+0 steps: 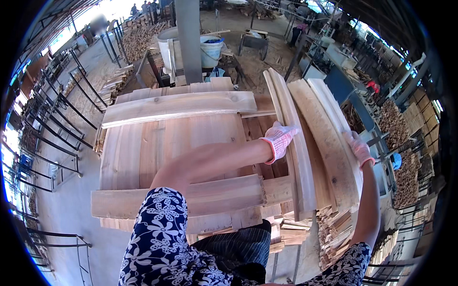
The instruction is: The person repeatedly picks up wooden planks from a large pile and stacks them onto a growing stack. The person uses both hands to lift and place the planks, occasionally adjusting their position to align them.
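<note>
My left hand (282, 137), in a white-and-pink knit glove, is closed on a narrow pale plank (301, 176) in a bundle at the right of the stack. Its fingertips are partly hidden at the plank's edge. Farther right, my right hand (359, 147), gloved the same way, grips the outer edge of a pale board (336, 114). Between the hands leans a wide board (324, 143) with bark-brown marks and a knot. To the left, a layer of flat boards (176, 143) lies side by side, with one crosswise board (181, 102) at the far end and another (224, 193) at the near end.
A grey post (189, 43) stands just beyond the stack, beside a white tub (211, 52). Black metal racks (62, 138) line the left. More cut wood (334, 233) is piled below at the right, near blue machinery (341, 81). People are in the far background.
</note>
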Motion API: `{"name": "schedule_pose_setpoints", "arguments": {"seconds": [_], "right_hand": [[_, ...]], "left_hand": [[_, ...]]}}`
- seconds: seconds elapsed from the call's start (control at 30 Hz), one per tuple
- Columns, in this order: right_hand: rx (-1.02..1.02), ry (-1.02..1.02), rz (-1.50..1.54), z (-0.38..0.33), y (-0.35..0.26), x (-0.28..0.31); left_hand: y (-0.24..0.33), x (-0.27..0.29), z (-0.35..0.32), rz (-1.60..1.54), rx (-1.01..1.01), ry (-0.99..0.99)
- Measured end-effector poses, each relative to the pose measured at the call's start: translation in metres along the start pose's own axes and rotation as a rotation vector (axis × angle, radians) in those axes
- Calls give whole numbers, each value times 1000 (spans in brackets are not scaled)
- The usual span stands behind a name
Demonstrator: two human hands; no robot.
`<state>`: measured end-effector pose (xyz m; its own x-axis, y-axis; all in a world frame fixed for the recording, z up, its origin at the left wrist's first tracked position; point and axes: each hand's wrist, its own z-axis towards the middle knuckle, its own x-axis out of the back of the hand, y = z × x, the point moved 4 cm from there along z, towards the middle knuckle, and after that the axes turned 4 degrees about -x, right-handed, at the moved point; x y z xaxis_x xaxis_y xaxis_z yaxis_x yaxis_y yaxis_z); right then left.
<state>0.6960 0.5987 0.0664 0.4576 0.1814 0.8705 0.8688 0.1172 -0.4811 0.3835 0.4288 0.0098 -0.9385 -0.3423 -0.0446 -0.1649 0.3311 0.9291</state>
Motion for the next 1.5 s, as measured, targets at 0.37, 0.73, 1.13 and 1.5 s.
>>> {"name": "schedule_pose_setpoints", "arguments": {"seconds": [0.37, 0.73, 1.13, 1.5], "right_hand": [[-47, 203, -483, -53, -88, 5], [168, 295, -486, -86, -101, 12], [422, -408, 518, -177, -336, -131], [369, -310, -198, -225, -409, -265]], "left_hand": [[45, 143, -90, -164, -511, -129], [-4, 387, -220, -159, -55, 185], [18, 352, -207, 1192, 203, 481], [0, 357, -199, 1181, 122, 495]]}}
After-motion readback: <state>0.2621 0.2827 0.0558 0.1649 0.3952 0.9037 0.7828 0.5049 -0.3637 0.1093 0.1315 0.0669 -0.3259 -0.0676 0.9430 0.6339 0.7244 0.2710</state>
